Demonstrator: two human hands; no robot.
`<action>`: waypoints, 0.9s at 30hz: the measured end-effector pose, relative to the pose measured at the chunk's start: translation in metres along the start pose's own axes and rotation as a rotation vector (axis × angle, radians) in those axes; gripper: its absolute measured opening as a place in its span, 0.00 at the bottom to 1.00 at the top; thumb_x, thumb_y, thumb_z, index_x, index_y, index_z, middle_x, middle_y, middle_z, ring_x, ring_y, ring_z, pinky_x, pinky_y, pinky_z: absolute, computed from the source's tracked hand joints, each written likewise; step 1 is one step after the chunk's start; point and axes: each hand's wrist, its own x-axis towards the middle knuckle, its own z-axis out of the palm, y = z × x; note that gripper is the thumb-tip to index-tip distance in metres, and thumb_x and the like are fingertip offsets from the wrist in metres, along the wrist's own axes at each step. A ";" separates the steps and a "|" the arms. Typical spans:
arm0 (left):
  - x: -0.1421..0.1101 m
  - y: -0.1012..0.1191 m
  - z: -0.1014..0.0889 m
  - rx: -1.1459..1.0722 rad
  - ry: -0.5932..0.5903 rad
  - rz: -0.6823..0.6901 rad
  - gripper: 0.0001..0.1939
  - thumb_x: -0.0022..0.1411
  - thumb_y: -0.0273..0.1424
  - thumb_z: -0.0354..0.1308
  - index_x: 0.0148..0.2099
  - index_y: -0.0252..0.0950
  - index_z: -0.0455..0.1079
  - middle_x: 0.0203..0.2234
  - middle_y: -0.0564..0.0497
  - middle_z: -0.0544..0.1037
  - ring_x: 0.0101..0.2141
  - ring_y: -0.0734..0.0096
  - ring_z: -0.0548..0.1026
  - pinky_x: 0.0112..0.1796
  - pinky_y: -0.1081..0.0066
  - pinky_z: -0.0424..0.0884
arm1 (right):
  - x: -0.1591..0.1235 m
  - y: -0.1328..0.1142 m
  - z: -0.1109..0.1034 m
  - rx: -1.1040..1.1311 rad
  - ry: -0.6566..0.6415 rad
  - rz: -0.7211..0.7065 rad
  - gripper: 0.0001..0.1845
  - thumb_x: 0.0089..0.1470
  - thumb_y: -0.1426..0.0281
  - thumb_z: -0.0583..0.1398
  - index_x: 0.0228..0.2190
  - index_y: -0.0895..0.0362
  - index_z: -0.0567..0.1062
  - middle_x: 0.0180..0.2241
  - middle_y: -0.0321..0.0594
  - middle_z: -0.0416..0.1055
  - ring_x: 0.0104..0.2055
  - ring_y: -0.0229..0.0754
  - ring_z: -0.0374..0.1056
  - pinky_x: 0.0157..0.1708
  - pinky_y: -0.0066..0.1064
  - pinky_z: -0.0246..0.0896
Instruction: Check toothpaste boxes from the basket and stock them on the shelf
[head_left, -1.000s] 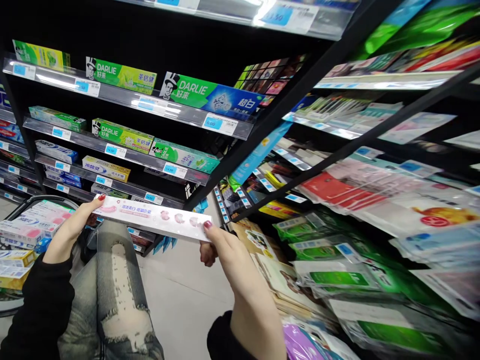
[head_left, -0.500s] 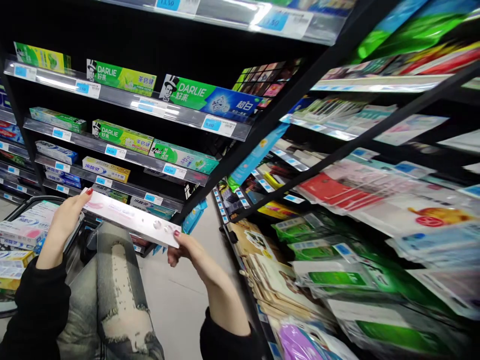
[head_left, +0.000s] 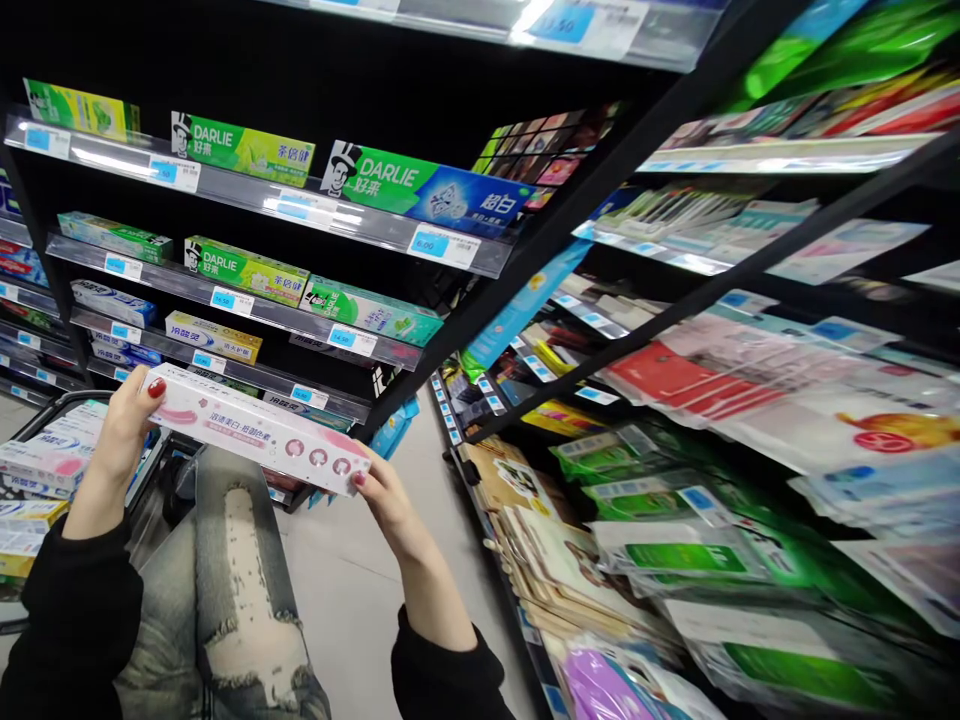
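A long white-and-pink toothpaste box [head_left: 251,430] is held level in front of the shelves, its printed side with round pictures facing me. My left hand [head_left: 126,425] is closed on its left end, thumb on the near face. At the other end my right hand [head_left: 386,500] grips the corner, thumb in front and fingers partly hidden behind. Beyond the box, a yellow-and-white toothpaste box [head_left: 212,337] and a green Darlie box [head_left: 246,272] rest on the lower shelves.
To the left stands a dark-rimmed basket [head_left: 56,405] full of toothpaste boxes. A large Darlie box [head_left: 427,190] sits on a higher shelf [head_left: 262,200]. Along the right runs a rack with green packets [head_left: 682,557] and stacked brown paper goods [head_left: 555,550]. Grey floor [head_left: 352,600] lies between.
The toothpaste box has been turned so that its printed side with pink circles faces me. My left hand has shifted slightly left; both hands keep hold.
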 end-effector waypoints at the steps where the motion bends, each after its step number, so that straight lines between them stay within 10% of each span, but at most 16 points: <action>1: 0.000 -0.001 0.002 -0.055 -0.020 -0.024 0.22 0.48 0.49 0.64 0.34 0.37 0.67 0.25 0.54 0.70 0.25 0.72 0.70 0.25 0.75 0.68 | -0.001 -0.004 -0.001 -0.038 0.030 -0.024 0.28 0.41 0.44 0.65 0.35 0.54 0.75 0.32 0.39 0.73 0.34 0.45 0.68 0.33 0.32 0.62; 19: 0.007 -0.026 0.022 -0.270 -0.189 -0.381 0.19 0.53 0.41 0.64 0.37 0.29 0.74 0.27 0.43 0.81 0.27 0.60 0.79 0.28 0.63 0.79 | -0.020 -0.061 -0.007 -0.334 0.266 0.030 0.32 0.46 0.38 0.56 0.19 0.54 0.68 0.17 0.35 0.65 0.24 0.41 0.66 0.28 0.32 0.62; 27: 0.017 -0.045 0.036 -0.189 0.105 -0.507 0.15 0.57 0.36 0.64 0.35 0.26 0.72 0.20 0.44 0.78 0.21 0.65 0.77 0.26 0.66 0.76 | 0.009 -0.008 -0.012 -0.164 0.063 0.370 0.30 0.45 0.40 0.56 0.15 0.53 0.66 0.13 0.37 0.63 0.20 0.42 0.65 0.27 0.35 0.65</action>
